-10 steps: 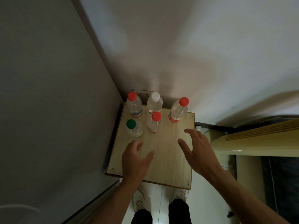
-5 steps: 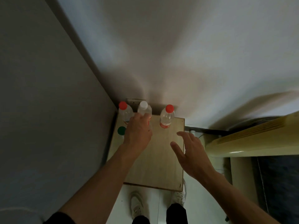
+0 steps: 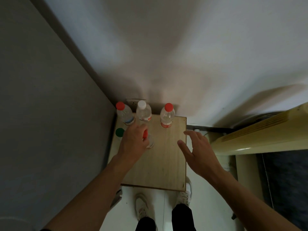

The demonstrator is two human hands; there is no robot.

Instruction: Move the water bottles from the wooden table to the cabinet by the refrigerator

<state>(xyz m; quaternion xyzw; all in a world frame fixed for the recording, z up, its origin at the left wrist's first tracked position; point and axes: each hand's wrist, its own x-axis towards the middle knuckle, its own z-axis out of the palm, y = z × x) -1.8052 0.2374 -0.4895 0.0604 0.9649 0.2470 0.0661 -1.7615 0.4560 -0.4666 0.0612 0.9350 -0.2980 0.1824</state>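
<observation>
Left hand (image 3: pixel 134 141) grips a red-capped water bottle (image 3: pixel 148 139) (mid-bench (image 3: pixel 163 160)); right hand (image 3: pixel 197 149) hovers over the right edge, fingers spread.

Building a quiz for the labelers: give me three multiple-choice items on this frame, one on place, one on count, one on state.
1. Where does the green-capped bottle stand on the wooden table?
A. left edge
B. right edge
C. near edge, middle

2. How many red caps show?
A. one
B. two
C. three

3. What is the right hand doing?
A. gripping a bottle
B. open, holding nothing
C. resting on the white-capped bottle

Key: 1 A, it stands by the grey wall. 2 C, two back-row bottles plus the red-capped bottle that the left hand holds. 3 B, its fingers are spread over the table's right edge.
</observation>
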